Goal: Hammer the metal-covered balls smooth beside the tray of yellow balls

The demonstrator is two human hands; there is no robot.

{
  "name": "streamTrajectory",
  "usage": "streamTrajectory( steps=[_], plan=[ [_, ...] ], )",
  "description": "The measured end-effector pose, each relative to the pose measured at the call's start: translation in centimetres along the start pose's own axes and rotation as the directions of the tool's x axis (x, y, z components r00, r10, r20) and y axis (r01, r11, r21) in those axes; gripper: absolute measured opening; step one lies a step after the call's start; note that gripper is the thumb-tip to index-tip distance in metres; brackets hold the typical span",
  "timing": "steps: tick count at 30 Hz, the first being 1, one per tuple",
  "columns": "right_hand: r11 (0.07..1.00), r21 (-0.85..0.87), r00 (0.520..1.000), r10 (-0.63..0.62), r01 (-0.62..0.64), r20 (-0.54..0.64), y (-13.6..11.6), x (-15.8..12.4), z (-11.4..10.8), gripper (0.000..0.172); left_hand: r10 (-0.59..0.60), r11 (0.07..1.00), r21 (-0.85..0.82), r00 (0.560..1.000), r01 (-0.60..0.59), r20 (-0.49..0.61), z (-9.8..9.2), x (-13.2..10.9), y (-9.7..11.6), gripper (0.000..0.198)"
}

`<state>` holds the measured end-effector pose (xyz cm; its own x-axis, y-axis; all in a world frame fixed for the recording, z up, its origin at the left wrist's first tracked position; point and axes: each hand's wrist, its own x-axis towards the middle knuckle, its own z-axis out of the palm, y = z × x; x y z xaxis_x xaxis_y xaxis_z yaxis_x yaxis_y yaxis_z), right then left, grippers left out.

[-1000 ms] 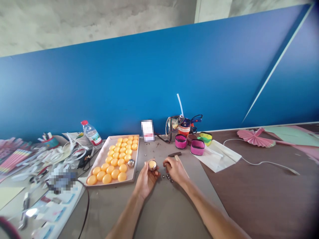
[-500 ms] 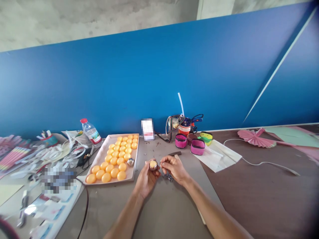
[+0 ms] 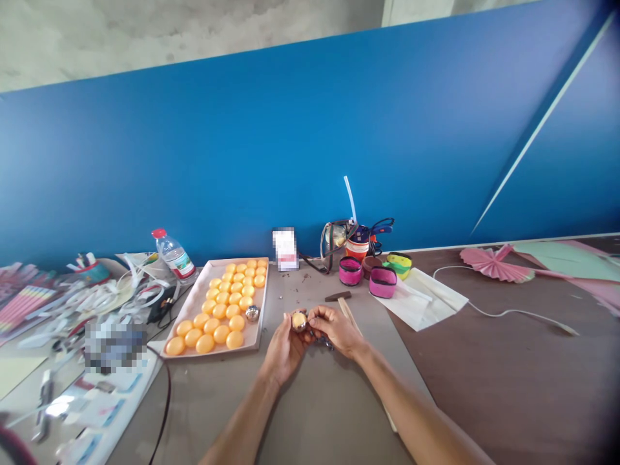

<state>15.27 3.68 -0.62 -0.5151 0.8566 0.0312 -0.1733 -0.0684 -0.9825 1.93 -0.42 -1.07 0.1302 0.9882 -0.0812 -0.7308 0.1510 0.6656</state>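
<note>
My left hand is closed around a small orange ball partly covered in silvery, mirror-like pieces, its pale top facing up. My right hand comes in from the other side with thumb and index finger pinched at the ball's edge. Whatever sits in that pinch is too small to make out. Dark shiny bits lie on the table under the right fingers, partly hidden by them. To the left, a shallow tray carries rows of orange balls and one silver-covered ball.
Behind the right hand lies a hammer, its handle passing under my forearm. Pink wristbands, a white sheet and a red-and-white cup stand further right. A bottle and cluttered strips are at left.
My right hand has moved slightly left, so its pinched fingertips now meet the ball. The left hand keeps its hold, and the view has shifted a little.
</note>
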Motion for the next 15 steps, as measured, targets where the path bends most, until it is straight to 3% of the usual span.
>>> streamTrajectory(
  steps=[7, 15],
  plan=[
    [1.0, -0.026, 1.0, -0.001, 0.001, 0.004, 0.24, 0.0, -0.17, 0.014, -0.004, 0.999, 0.041, 0.999, 0.002, 0.032, 0.28, -0.15, 0.01, 0.038],
    [0.998, -0.059, 0.999, 0.035, -0.035, -0.01, -0.28, -0.09, 0.2, 0.013, 0.063, 0.996, 0.071, 0.998, -0.061, -0.028, 0.5, -0.43, -0.21, 0.029]
  ],
)
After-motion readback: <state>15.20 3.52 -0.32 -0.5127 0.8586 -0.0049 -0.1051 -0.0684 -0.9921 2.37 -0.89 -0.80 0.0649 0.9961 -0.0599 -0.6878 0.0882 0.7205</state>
